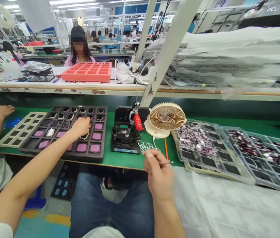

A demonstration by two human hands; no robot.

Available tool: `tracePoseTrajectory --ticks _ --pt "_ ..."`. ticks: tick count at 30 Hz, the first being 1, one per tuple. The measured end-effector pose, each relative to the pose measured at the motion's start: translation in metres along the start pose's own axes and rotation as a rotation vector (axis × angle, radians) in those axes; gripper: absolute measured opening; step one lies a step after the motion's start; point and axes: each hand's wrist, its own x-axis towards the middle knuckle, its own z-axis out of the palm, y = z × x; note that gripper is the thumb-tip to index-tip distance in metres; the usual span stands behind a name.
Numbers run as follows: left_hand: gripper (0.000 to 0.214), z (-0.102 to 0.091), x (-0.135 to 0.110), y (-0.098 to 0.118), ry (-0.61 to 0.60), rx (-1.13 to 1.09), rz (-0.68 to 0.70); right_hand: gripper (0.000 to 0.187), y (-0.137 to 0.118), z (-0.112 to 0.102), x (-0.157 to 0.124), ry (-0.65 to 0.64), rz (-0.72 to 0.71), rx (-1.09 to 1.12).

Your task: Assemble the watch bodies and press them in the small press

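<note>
A black foam tray (63,108) lies on the green surface (125,162) directly ahead of us. Its square cells hold pink pads (95,148) in the lower rows and small dark pieces with pale outlines in the upper rows. Our left hand (80,128) sits over the right part of the tray, fingers curled down toward a cell, with a pale-edged piece (84,136) just below them. The fingertips are hidden, so we cannot tell whether this hand holds anything. Our right hand (158,175) is off the tray, near the front edge of the surface, closed narrowly around a slim metal tool (167,162) that points to the right.

Just right of the tray stands a small press with a red handle (138,121), then a round desk fan (166,116). Farther right are clear plastic trays (234,168) heaped with shiny purple pieces (195,140). Left of the black tray lies a cream plastic tray (11,140), with a co-worker's hand (2,111) just beside it.
</note>
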Motion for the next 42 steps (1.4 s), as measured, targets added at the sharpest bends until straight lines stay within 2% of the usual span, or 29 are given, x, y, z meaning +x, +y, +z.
tracePoseTrajectory --ticks 2,4,7,10,12,14,16,18,20,22,26,31,38,42 --pt "0.036 -0.008 0.001 -0.004 0.0 -0.144 -0.023 0.029 0.009 -0.007 -0.011 -0.103 0.241 0.263" --pt "0.04 -0.02 -0.004 -0.009 0.005 -0.331 -0.037 0.032 0.015 -0.011 -0.02 -0.146 0.404 0.456" --pt "0.047 -0.037 -0.022 -0.014 0.016 -0.681 -0.047 0.046 0.025 -0.016 -0.03 -0.136 0.458 0.538" --pt "0.043 -0.041 -0.053 -0.01 0.011 -1.003 -0.065 0.057 0.039 -0.019 -0.037 -0.094 0.484 0.501" --pt "0.036 -0.033 -0.079 0.001 0.003 -1.147 -0.081 0.06 0.046 -0.017 -0.04 -0.098 0.558 0.506" --pt "0.031 -0.016 -0.106 0.018 -0.011 -1.351 -0.135 0.06 0.05 -0.013 -0.041 -0.124 0.609 0.53" --pt "0.028 0.004 -0.132 0.037 -0.043 -1.709 -0.278 0.059 0.05 -0.008 -0.043 -0.146 0.603 0.54" --pt "0.026 0.024 -0.156 0.055 -0.091 -1.871 -0.393 0.055 0.048 -0.006 -0.044 -0.159 0.561 0.527" --pt "0.029 0.04 -0.175 0.069 -0.133 -1.844 -0.404 0.041 0.046 -0.007 -0.046 -0.166 0.504 0.511" --pt "0.038 0.051 -0.19 0.078 -0.157 -1.742 -0.339 0.028 0.045 -0.011 -0.049 -0.165 0.45 0.507" --pt "0.047 0.063 -0.206 0.088 -0.185 -1.579 -0.23 0.026 0.047 -0.02 -0.053 -0.134 0.428 0.507" --pt "0.046 0.069 -0.215 0.093 -0.247 -1.54 -0.242 0.027 0.056 -0.021 -0.059 -0.121 0.488 0.474" --pt "0.048 0.074 -0.218 0.097 -0.273 -1.465 -0.281 0.023 0.057 -0.018 -0.061 -0.174 0.475 0.568" --pt "0.047 0.076 -0.22 0.095 -0.32 -1.472 -0.297 0.022 0.057 -0.017 -0.06 -0.188 0.467 0.517"
